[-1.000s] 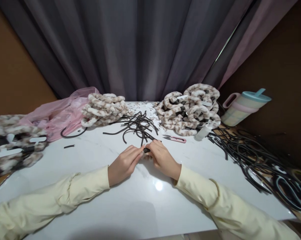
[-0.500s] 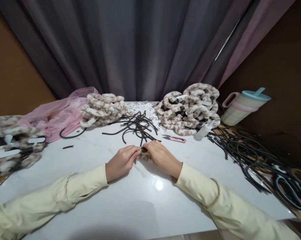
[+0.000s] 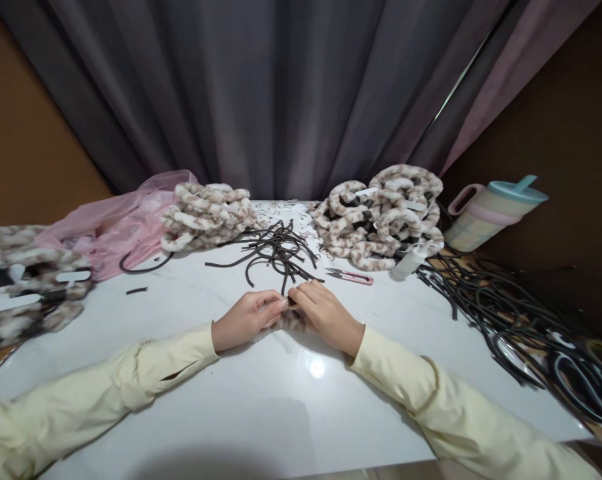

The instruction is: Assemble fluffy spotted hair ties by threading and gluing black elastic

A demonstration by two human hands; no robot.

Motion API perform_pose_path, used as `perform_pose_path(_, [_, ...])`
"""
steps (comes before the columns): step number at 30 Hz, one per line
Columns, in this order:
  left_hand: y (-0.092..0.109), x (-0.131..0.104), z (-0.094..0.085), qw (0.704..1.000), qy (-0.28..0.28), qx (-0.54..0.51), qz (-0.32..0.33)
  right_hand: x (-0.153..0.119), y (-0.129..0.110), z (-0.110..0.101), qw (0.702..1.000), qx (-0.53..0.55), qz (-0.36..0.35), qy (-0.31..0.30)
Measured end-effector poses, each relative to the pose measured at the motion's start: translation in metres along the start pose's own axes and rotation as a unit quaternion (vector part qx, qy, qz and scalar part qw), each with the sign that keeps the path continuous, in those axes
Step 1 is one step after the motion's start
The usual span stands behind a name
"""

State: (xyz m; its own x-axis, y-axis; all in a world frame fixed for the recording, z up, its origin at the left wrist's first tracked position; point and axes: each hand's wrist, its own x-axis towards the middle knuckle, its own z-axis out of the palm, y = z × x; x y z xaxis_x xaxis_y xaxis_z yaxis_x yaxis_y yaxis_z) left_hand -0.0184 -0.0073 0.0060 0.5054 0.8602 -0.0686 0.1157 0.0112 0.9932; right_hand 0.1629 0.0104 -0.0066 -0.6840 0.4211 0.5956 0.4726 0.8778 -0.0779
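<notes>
Both my hands meet over the white table (image 3: 261, 413), fingers closed round one small plush ring (image 3: 291, 322), white with brown spots and partly hidden. My left hand (image 3: 248, 319) pinches the ring's left side. On its right side my right hand (image 3: 327, 315) grips with bent fingers. A dark band shows between the fingertips; its exact shape is hidden. Just beyond my hands lies a loose heap of dark cord pieces (image 3: 281, 250). Pink-handled thread snips (image 3: 351, 277) rest a little past my right hand.
Spotted plush rings are piled at back left (image 3: 208, 217) and back right (image 3: 405, 193), with more rings (image 3: 61, 313) at far left. A pink plastic bag (image 3: 115, 223), a small clear bottle (image 3: 408, 263), a lidded cup (image 3: 491, 217) and tangled dark cords (image 3: 501, 300) surround the work area.
My left fingers have shifted on the ring, with the thumb now laid toward the dark band. More of the spotted plush shows beneath my hands.
</notes>
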Motion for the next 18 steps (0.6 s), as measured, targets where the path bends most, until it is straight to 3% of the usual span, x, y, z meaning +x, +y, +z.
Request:
perform_pose_path(6, [-0.0058,0.0031,-0.0062,0.998,-0.020,-0.063,-0.013,0.0002,-0.0018,-0.0010,0.999,0.025,0.017,-0.029])
perform_pose_path(13, [-0.0073,0.0009,-0.0042,0.999,-0.017,0.033,0.019,-0.0013,-0.0015,-0.0005,0.998,0.032,0.020,-0.041])
perform_pose_path(18, [-0.0081,0.0023,-0.0034,0.996,-0.035,-0.083,-0.017,-0.0037,-0.0001,0.0033,0.993,0.088,0.065,-0.049])
